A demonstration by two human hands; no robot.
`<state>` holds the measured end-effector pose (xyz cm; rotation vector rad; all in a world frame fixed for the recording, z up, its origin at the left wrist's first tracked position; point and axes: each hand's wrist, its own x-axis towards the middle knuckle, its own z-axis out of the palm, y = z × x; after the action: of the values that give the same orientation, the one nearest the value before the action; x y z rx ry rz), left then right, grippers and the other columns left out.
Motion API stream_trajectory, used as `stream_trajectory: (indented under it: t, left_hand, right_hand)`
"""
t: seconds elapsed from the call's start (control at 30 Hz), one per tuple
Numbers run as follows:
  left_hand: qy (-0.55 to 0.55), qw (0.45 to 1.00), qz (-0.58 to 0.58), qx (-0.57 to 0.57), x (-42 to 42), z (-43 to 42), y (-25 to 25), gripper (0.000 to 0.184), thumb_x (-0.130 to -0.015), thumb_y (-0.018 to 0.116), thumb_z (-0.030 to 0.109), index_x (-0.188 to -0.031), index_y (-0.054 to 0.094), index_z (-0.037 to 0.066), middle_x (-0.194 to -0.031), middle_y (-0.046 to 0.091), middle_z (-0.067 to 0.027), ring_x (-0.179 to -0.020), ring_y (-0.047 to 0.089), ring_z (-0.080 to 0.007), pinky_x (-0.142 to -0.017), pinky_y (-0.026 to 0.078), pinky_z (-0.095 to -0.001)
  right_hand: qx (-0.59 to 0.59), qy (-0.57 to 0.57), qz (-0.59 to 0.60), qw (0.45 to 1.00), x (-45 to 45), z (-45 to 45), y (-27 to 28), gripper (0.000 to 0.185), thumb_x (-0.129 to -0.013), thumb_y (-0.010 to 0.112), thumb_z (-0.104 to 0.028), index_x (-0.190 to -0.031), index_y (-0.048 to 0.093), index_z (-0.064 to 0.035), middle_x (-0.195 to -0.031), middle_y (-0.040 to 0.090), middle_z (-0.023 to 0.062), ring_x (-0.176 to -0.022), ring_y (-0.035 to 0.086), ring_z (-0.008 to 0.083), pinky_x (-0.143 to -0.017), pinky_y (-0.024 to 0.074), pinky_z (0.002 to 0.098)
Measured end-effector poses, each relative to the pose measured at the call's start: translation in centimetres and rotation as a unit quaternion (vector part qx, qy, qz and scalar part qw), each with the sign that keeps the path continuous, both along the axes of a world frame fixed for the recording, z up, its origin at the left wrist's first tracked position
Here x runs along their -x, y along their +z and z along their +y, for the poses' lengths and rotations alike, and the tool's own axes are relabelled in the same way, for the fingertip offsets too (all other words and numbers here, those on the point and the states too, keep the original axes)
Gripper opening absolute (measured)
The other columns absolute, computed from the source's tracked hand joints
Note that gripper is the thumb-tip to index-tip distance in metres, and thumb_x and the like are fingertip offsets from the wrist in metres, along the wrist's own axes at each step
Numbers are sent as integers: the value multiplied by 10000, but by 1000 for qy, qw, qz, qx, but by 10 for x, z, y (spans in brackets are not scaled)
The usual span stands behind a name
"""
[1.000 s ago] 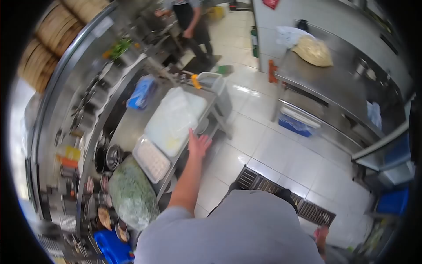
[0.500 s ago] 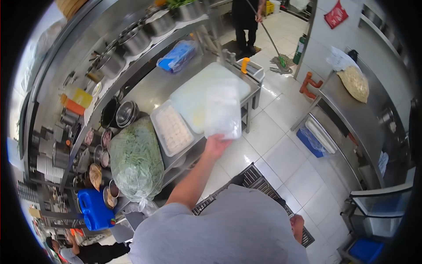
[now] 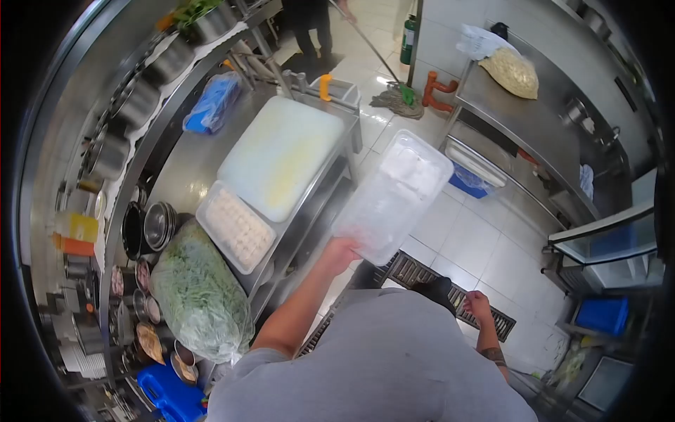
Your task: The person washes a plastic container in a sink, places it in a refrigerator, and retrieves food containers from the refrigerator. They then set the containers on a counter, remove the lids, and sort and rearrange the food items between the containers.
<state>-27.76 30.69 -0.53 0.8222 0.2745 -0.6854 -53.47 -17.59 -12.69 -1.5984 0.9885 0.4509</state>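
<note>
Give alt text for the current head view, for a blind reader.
A left hand holds a translucent plastic tray beside a steel counter with a cutting board, a tray of pale food and bagged leafy greens. Beyond, another person holds a mop.

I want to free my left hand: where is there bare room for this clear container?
The white cutting board looks bare beyond the tray of pale pieces; so does the steel counter between board and blue package. Crowded: around the bag of greens and steel bowls.

Bright indoor light. Glare on floor tiles (image 3: 485, 228), sheen on plastic tray (image 3: 394, 193), highlight on steel desk (image 3: 176, 165); shadow underneath. Strong fisheye bend, black rounded corners. Edges soft, left-side pots (image 3: 133, 102) slightly blurred.
</note>
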Motion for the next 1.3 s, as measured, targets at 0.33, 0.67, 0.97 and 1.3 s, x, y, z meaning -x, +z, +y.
stream_trajectory:
  t: [0.33, 0.67, 0.97, 1.3]
  left_hand:
    - [288, 951, 28, 105, -52, -5, 21, 552, -869, 522, 60, -1404, 453, -58, -1411, 550, -250, -1313, 541, -435, -1129, 433, -609]
    - [484, 862, 75, 130, -181, 87, -46, 823, -996, 598, 526, -1548, 346, -30, -1578, 418, -195, -1456, 412, -321, -1227, 366, -465]
    - [-274, 851, -1, -448, -124, -246, -96, 474, -1062, 515, 439, -1306, 550, 34, -1053, 699, -156, -743, 655, -216, -676, 598, -362]
    - [-629, 654, -292, -302, 100, -781, -118, 340, -998, 646, 265, -1218, 636, 6, -1029, 700, -101, -869, 731, -229, -718, 577, -334]
  right_hand:
    - [6, -147, 122, 982, 149, -23, -28, 146, -992, 585, -214, -1031, 593, -74, -755, 600, 85, -578, 624, 218, -475, 483, 365]
    - [85, -76, 49, 992, 225, -28, -99, 262, -929, 657, -265, -942, 675, -4, -776, 693, 94, -638, 690, 210, -537, 559, 356]
    - [244, 118, 112, 956, 280, -191, -147, 282, -895, 623, -283, -963, 732, -32, -956, 721, 168, -906, 711, 342, -811, 574, 450]
    - [427, -757, 144, 472, 557, -526, 113, 813, -908, 723, -398, -1482, 404, 80, -1439, 544, 307, -1341, 535, 434, -1105, 442, 475]
